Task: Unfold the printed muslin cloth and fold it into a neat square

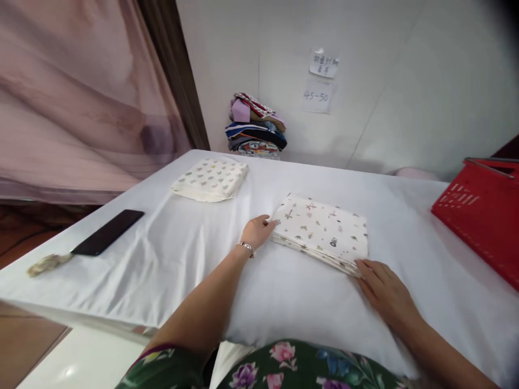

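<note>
A folded white cloth (320, 227) with small printed plants and figures lies flat on the white-covered table in front of me. My left hand (258, 231), with a bracelet at the wrist, is closed at the cloth's left near corner. At its right near corner, my right hand (379, 283) has its fingers closed over the layered edge. Several folded layers show along the near side. Farther back on the left lies a second folded cloth (213, 180), cream with small grey-green prints, touched by neither hand.
A black phone (109, 232) with a pale tassel (48, 265) lies at the table's left. On the right stands a red basket (482, 210). Behind the table is a stack of folded clothes (257, 127). Paper notes (322, 81) hang on the wall, and a pink curtain (81, 97) hangs left.
</note>
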`<state>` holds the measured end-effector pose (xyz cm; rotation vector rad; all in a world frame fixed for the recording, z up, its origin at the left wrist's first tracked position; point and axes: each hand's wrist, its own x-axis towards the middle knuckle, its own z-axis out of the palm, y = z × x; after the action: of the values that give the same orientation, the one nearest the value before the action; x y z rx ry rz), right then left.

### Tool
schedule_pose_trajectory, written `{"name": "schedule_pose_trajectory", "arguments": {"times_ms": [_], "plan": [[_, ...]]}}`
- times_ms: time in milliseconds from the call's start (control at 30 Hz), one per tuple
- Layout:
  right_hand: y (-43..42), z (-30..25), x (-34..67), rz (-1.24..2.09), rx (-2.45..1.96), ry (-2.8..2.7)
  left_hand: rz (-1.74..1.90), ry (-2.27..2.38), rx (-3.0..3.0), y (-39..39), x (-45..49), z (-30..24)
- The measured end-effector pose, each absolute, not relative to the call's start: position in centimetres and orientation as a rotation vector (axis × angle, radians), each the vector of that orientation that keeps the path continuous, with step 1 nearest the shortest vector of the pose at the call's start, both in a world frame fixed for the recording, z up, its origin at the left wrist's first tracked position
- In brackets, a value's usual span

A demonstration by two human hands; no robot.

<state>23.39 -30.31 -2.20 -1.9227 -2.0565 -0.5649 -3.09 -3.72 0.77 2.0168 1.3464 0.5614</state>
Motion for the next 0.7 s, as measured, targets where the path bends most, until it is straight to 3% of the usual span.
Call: {"name": "schedule_pose_trajectory", "arguments": {"times_ms": [167,533,700], "plan": [[-30.1,-2.0,23.0,-0.603,-1.959,-2.057,0.368,1.351,1.942,-3.9,-3.4,1.5],[-29.4,-0.7,24.6,-0.774,-1.945,-2.080,0.460,1.153,1.760,-3.9,-3.1,2.0],[-30.2,-0.9,25.2,-0.734,-1.896,-2.159,0.314,1.152,1.680,-4.3,-3.2,1.8]]}}
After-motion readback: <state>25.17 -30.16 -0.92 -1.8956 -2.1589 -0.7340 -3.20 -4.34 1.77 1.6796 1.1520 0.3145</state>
